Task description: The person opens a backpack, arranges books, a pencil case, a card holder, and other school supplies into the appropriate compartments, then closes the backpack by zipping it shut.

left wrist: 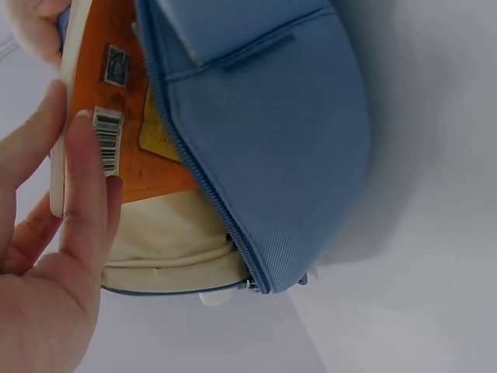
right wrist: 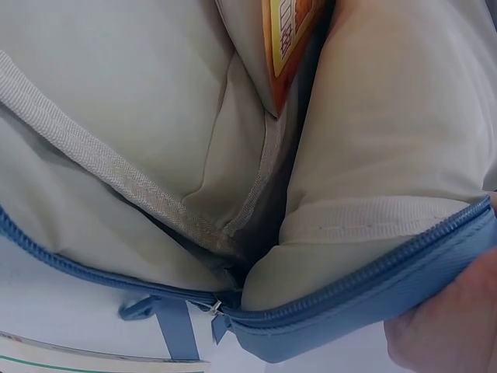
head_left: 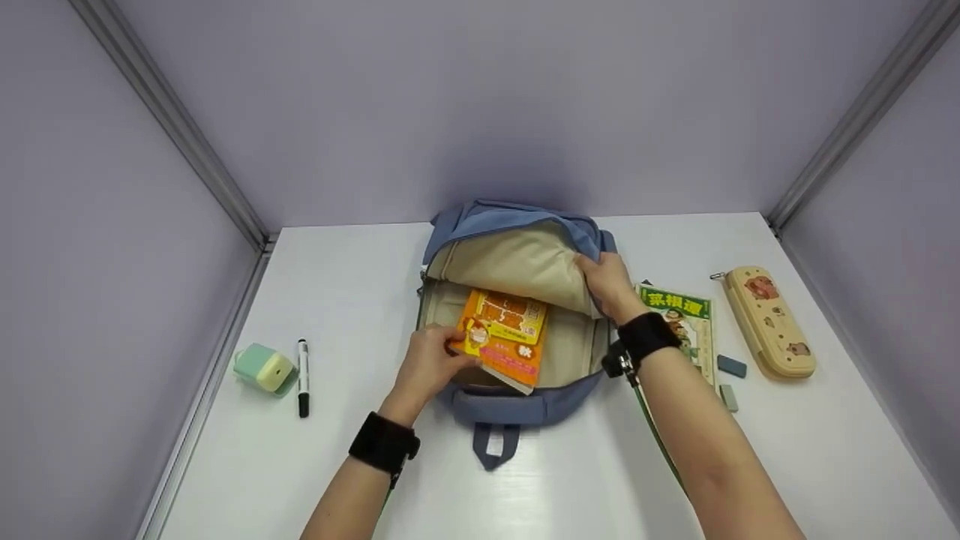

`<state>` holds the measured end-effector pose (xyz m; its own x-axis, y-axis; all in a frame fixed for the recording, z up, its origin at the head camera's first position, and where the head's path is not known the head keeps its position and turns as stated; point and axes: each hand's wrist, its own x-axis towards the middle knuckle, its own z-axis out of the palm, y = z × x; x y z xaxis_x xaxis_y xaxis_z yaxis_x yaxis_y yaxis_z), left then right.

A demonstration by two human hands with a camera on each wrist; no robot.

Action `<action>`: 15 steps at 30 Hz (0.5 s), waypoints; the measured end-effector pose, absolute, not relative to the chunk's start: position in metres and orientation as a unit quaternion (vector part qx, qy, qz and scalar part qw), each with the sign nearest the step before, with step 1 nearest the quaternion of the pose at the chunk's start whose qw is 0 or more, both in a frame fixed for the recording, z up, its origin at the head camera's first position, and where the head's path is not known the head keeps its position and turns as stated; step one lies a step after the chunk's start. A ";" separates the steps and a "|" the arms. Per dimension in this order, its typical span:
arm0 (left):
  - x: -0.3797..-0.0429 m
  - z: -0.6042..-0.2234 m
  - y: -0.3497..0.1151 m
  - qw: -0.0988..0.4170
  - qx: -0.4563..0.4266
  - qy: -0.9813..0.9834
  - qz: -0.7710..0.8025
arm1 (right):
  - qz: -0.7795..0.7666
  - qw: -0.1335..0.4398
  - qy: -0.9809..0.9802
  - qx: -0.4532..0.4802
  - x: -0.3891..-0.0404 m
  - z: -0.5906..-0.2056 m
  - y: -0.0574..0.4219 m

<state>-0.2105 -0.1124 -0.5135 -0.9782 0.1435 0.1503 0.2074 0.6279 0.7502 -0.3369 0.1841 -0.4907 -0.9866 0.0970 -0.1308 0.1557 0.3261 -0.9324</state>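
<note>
- Your arms [head_left: 727,442] are closest, with a black band [head_left: 382,444] on each wrist.
- Blue bag [head_left: 499,409] comes next, lying wide open. You can see just one thing in it, and the deepest part is too dark to tell.
- Your left hand [head_left: 427,367] pinches the edge of the orange book [head_left: 506,330]. That book sits tilted in the bag's mouth, with its near end up by the rim. If your pinch gets loose, it could slip and bend a corner. If it goes in crooked, it could snag on the zipper [left wrist: 213,198].
- Pencil case [head_left: 772,322], off to your right, looks closed, so you can't tell what is inside.
- Green book [head_left: 679,322] lies just beside the bag, partly hidden by your right arm. A wide swing could bump it.
- Your right hand [head_left: 609,285] grips the edge of the flap [head_left: 517,262]. If you let go, the flap could flop down and block the way.
</note>
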 end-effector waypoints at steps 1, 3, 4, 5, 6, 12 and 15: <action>-0.210 -0.515 -0.111 0.054 -0.099 -0.904 -0.413 | -0.577 0.026 0.813 0.077 -0.337 -0.491 0.184; -0.210 -0.517 -0.109 0.076 -0.094 -0.905 -0.408 | -0.575 0.029 0.814 0.074 -0.338 -0.491 0.184; -0.210 -0.518 -0.108 0.086 -0.090 -0.904 -0.408 | -0.575 0.029 0.814 0.074 -0.338 -0.490 0.184; -0.211 -0.519 -0.107 0.098 -0.089 -0.902 -0.411 | -0.576 0.031 0.814 0.073 -0.338 -0.490 0.184; -0.212 -0.520 -0.106 0.113 -0.090 -0.900 -0.412 | -0.575 0.032 0.814 0.072 -0.338 -0.490 0.184; -0.217 -0.520 -0.105 0.146 -0.063 -0.880 -0.448 | -0.574 0.033 0.816 0.066 -0.339 -0.491 0.184; -0.218 -0.520 -0.107 0.103 -0.013 -0.857 -0.505 | -0.575 0.035 0.815 0.058 -0.338 -0.491 0.185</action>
